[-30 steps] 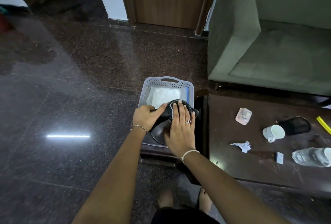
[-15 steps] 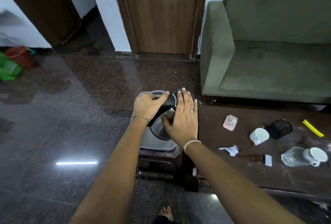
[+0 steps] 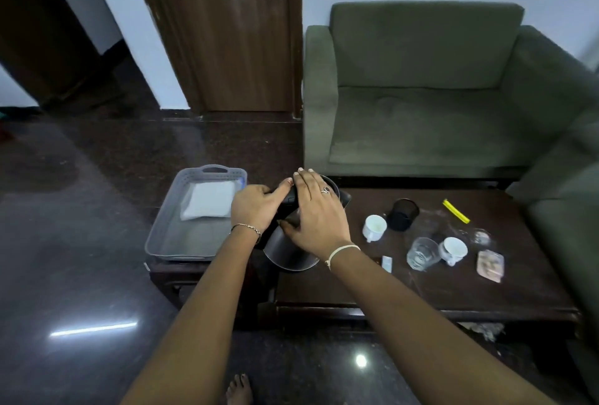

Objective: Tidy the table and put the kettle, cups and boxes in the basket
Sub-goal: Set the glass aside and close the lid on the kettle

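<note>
— From the left?
— A grey perforated plastic basket (image 3: 163, 223), then the left hand's (image 3: 256, 207) grip clamped on the tilted black kettle's (image 3: 288, 252) handle, just beside it.
— And the right hand (image 3: 317, 213)?
— Flat on its lid, fingers straight, over the dark wooden desk's (image 3: 421, 288) left edge.

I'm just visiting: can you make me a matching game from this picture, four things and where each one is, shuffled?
1. kettle
2. white packet
3. yellow strip
4. clear glass

A. on the table beside a white cup
B. in the grey basket
C. left hand grips it, right hand on top
D. far across the table, toward the sofa

Pairs: 1-C, 2-B, 3-D, 4-A.
</note>
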{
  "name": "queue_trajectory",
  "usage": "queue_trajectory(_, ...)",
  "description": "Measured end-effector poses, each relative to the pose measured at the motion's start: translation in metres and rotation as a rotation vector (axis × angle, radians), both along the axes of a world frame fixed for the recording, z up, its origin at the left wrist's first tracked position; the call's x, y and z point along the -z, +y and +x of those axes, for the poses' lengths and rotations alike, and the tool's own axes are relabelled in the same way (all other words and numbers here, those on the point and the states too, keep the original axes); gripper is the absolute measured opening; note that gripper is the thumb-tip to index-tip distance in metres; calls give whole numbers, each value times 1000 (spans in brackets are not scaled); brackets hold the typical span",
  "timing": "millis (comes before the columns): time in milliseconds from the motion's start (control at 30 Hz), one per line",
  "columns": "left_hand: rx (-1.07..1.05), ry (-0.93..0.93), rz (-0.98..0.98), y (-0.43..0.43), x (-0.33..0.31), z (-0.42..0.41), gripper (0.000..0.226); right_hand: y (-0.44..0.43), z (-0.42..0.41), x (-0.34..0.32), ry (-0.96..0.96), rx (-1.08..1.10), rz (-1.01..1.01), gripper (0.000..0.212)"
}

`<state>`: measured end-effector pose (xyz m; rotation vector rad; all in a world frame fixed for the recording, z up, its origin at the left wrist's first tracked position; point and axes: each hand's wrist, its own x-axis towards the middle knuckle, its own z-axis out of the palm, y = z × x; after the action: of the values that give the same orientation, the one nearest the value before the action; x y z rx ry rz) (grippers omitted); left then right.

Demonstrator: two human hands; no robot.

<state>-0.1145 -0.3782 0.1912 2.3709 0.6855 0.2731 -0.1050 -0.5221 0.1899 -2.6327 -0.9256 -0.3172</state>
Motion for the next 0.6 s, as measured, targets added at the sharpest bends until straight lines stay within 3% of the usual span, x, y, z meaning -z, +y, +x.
queue_trajectory(333,157,52,-15,-108,37,15,75,-106,-2,42,128,150,-26,89)
queue_trajectory(500,301,53,11,-139,56,31,43,-135,8,63,184,211,-39,88)
queue_trajectory(600,309,62,-2,-150,69,45,47,-147,21,75,219,218,-64,87)
